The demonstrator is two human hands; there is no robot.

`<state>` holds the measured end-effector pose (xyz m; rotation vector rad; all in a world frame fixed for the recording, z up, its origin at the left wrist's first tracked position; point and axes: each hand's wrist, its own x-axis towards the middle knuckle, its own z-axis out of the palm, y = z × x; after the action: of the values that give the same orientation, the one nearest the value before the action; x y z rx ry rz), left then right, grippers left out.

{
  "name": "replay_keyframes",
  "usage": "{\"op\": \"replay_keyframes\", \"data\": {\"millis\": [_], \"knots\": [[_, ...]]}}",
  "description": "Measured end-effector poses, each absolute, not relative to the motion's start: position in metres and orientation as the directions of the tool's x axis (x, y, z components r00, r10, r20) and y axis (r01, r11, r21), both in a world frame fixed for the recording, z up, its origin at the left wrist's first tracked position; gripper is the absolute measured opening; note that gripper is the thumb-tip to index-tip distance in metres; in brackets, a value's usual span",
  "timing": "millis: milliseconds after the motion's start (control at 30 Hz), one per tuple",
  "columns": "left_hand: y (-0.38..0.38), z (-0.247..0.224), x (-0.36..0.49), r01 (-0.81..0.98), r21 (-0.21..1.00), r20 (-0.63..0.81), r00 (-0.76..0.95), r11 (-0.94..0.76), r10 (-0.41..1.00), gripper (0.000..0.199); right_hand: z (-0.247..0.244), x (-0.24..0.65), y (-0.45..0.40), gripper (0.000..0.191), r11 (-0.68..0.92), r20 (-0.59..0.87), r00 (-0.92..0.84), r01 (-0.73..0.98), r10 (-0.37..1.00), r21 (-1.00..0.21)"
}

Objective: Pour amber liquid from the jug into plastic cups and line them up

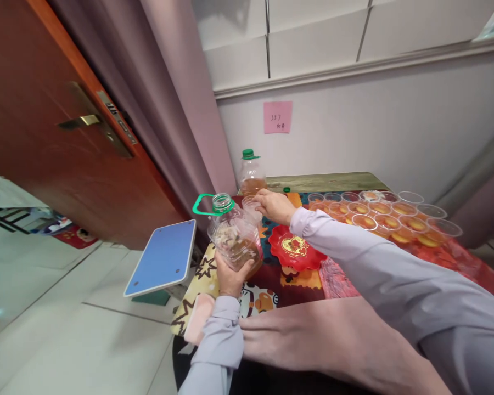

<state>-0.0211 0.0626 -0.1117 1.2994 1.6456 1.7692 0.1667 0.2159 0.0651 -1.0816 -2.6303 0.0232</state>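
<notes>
My left hand (231, 274) is closed around the lower side of a large clear plastic jug (230, 233). The jug has a green carry handle (203, 204) at its neck, an uncapped mouth, and brown liquid low inside; it looks slightly tilted. Just behind it, my right hand (276, 206) pinches the rim of a clear plastic cup (252, 205). The jug partly hides that cup. A second jug (253, 178) with a green cap on stands farther back, holding brown liquid. Near my right forearm lies a red scalloped plate (294, 249) with a gold heart print.
Rows of clear cups (389, 221) with orange-yellow contents fill the table's right side. A loose green cap (287, 190) lies at the back. A pink object (200, 318) rests by my left wrist. Left of the table are a blue-topped stool (162, 255) and a wooden door (66, 66).
</notes>
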Motion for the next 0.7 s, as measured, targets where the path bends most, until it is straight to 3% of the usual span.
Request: {"op": "replay_keyframes", "data": {"millis": [300, 700], "knots": [[0.063, -0.12, -0.022, 0.29, 0.927, 0.36, -0.511, -0.239, 0.781, 0.113, 0.054, 0.14, 0.241, 0.031, 0.734, 0.181, -0.714, 0.675, 0.676, -0.076], [0.061, -0.113, -0.019, 0.306, 0.925, 0.358, -0.513, -0.224, 0.78, 0.112, 0.057, 0.144, 0.248, 0.006, 0.704, 0.416, -0.587, 0.673, 0.695, -0.227]]}}
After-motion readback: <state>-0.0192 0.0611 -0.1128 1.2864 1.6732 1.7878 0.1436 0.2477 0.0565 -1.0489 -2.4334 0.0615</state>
